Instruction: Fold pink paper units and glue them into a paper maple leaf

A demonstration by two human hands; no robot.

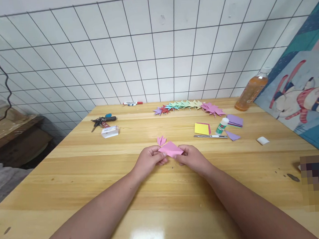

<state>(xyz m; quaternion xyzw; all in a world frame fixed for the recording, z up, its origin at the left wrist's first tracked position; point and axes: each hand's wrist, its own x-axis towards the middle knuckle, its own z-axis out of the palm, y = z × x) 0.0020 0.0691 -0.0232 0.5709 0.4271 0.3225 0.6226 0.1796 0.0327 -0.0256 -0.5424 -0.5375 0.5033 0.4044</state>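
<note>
A pink sheet of origami paper (171, 148) is held just above the table, turned so that its corners point to the sides. My left hand (152, 157) pinches its left corner, thumb on top. On the opposite side, my right hand (190, 156) grips the right corner between thumb and fingers. Directly behind the sheet lies a small folded pink paper piece (161, 140) with pointed tips, close to my left fingers. Whether the sheet carries creases, I cannot tell.
Beyond my hands, a curved chain of folded paper pieces (184, 105) runs along the wall. To the right are yellow paper (202, 128), a glue stick (222, 126), a utility knife (210, 136), purple paper (235, 120) and a bottle (252, 90). Keys (103, 121) and a small box (110, 131) sit left.
</note>
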